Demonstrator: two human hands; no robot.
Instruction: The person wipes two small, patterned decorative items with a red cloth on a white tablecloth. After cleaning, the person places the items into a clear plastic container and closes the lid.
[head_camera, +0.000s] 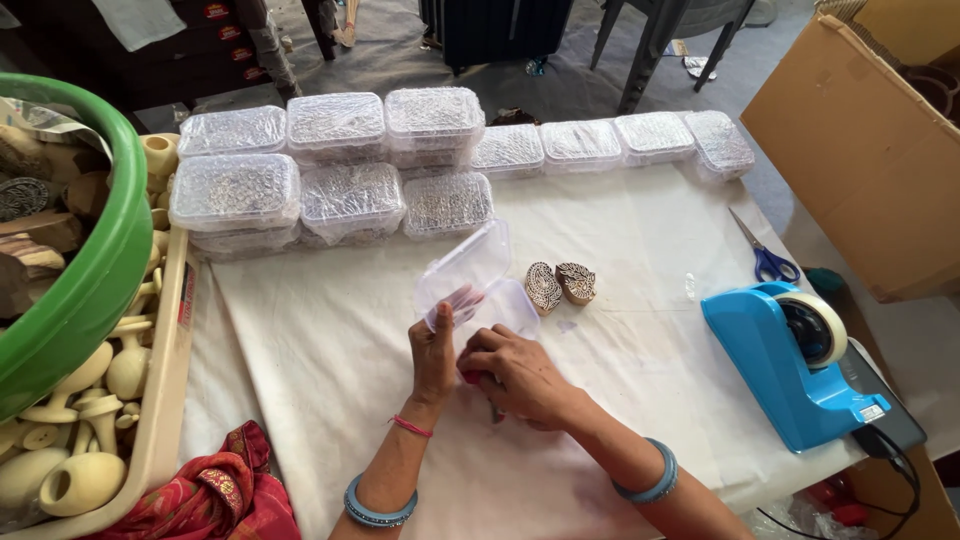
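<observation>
Clear plastic box (478, 288), small, rectangular w/ hinged lid open and tilted up toward the far side, base low on the white cloth near centre. Something pinkish shows thru the lid, can't tell what. Just right of it: two carved wooden blocks (560, 285), leaf-shaped, dark patterned faces up, side by side, touching.

Beyond my fingers, wrapped boxes (340, 165); to their right, two carved blocks (560, 285), scissors (765, 255), a tape dispenser (790, 360).

Ten closed clear boxes (340, 175) sit in rows at the far side of the counter (640, 400). One open clear box (470, 280), two carved wooden blocks (560, 285), one pair of scissors (765, 255), one blue tape dispenser (790, 360), one green tub (90, 280).
</observation>
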